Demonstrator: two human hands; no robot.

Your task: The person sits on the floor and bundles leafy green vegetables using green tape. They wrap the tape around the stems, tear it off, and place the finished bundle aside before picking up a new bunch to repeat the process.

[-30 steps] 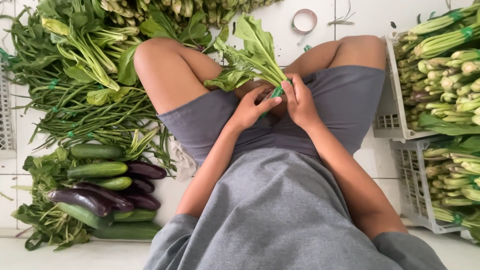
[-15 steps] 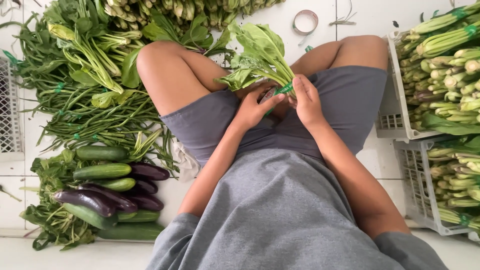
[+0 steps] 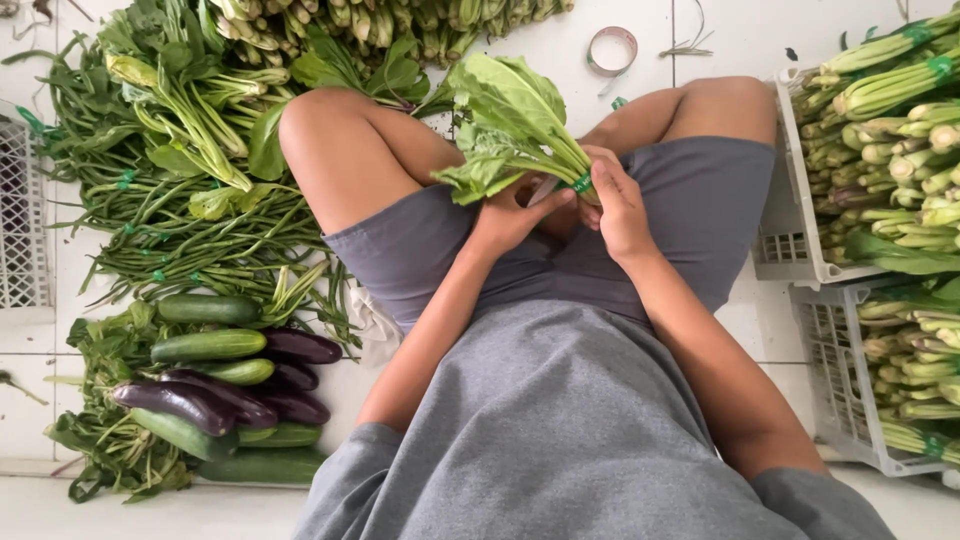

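Note:
I sit on a white tiled floor with my knees apart. Both hands hold one bunch of leafy greens (image 3: 505, 125) over my lap, leaves pointing up and to the left. My left hand (image 3: 510, 215) grips the stems from below. My right hand (image 3: 618, 205) closes over the stem end, where a green band (image 3: 582, 183) wraps the bunch.
Long beans (image 3: 190, 235) and loose greens (image 3: 180, 90) are heaped at my left. Cucumbers (image 3: 205, 345) and dark eggplants (image 3: 180, 400) lie below them. White crates (image 3: 790, 245) of bundled greens stand at my right. A tape roll (image 3: 612, 50) lies ahead.
The bunch has tilted a little further left and the camera has shifted slightly. Both hands keep their hold at the stem end.

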